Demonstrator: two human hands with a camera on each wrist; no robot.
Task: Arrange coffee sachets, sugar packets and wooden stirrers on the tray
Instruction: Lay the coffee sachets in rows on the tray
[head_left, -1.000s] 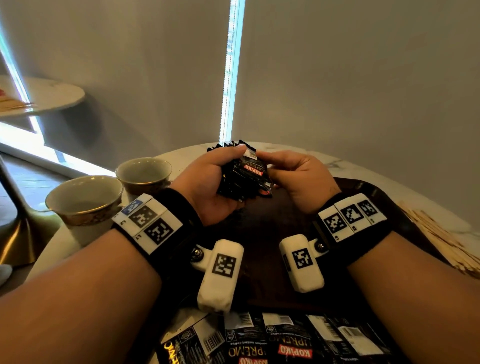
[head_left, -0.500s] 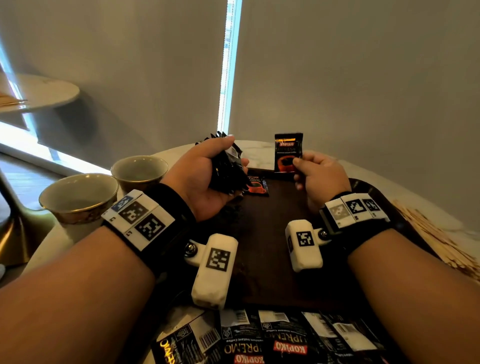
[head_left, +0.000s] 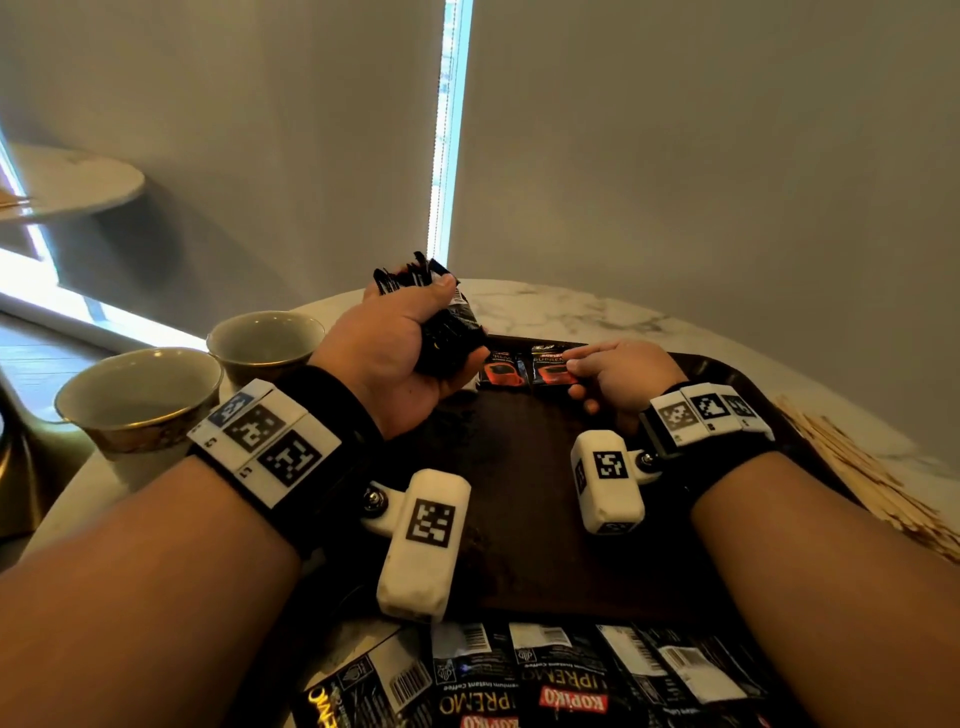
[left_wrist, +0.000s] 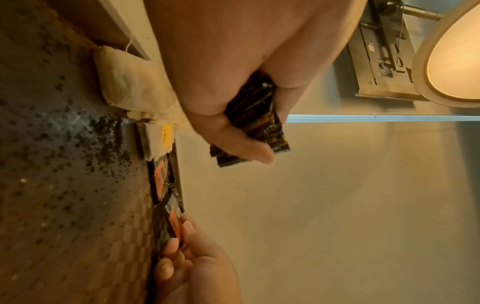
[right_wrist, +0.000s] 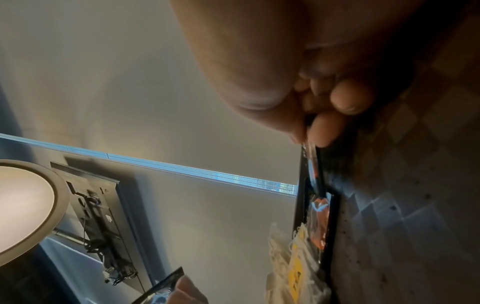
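Right hand (head_left: 626, 375) low (pinching sachet (head_left: 555, 370))

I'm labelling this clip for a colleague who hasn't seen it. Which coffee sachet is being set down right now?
On the dark tray, look along its far edge, where two black sachets with red cups lie side by side. It is the right-hand sachet, the only one pinched by the right hand; its neighbour lies untouched.

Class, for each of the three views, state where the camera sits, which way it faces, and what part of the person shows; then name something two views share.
Head: on the head, looking down at the tray; both forearms, left hand, right hand show.
Left wrist: looks along the left hand gripping a bundle of sachets.
Right wrist: looks along the right hand pinching one sachet.
Shared: both wrist views show the tea bags.
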